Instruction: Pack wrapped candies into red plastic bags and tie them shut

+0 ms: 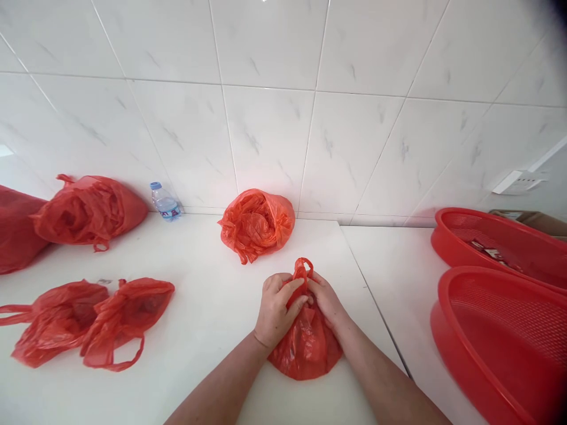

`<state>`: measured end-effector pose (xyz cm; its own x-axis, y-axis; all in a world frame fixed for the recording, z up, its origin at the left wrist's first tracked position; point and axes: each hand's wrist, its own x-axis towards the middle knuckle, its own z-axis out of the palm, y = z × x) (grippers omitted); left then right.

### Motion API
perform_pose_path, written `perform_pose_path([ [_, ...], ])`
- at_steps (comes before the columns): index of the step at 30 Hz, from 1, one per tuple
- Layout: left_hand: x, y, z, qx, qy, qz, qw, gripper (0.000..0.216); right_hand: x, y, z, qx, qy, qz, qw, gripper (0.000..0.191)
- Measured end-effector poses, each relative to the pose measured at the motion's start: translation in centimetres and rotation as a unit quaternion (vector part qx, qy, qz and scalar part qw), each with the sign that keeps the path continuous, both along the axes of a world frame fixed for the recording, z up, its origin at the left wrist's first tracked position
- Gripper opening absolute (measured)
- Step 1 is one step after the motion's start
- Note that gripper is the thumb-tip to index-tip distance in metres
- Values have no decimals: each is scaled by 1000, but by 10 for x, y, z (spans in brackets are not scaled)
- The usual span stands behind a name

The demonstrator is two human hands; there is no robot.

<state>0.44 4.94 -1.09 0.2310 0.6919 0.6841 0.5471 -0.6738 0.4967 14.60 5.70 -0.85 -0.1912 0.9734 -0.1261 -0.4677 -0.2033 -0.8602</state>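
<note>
A filled red plastic bag [305,348] lies on the white table [208,307] right in front of me. My left hand [277,310] and my right hand [326,301] are both closed on its gathered top, where the handles [303,268] stick up between my fingers. The two hands touch each other over the neck of the bag. What is inside the bag does not show.
An open red bag [257,224] stuffed with more red bags sits behind, near the tiled wall. Other red bags lie at the left [91,209] [126,319] [48,321]. A small water bottle [165,202] stands by the wall. Two red mesh baskets [500,248] [505,336] are at the right.
</note>
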Motion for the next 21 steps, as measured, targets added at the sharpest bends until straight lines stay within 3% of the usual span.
perform_pose_path([
  [2, 0, 3, -1, -13, -3, 15, 1000, 13, 3, 0, -2, -6, 13, 6, 1000, 17],
  [7, -5, 11, -6, -84, -60, 57, 993, 1, 12, 1, -7, -17, 55, 12, 998, 10],
  [11, -6, 15, -10, -116, -76, 62, 988, 7, 18, -1, -4, -8, 95, 33, 995, 14],
  [15, -5, 17, -12, -129, -71, 51, 988, 12, 24, 0, -4, -25, 131, 37, 990, 34],
  [21, -5, 17, -11, -135, -34, 46, 989, 3, 29, 1, -4, -22, 51, 46, 997, 35],
])
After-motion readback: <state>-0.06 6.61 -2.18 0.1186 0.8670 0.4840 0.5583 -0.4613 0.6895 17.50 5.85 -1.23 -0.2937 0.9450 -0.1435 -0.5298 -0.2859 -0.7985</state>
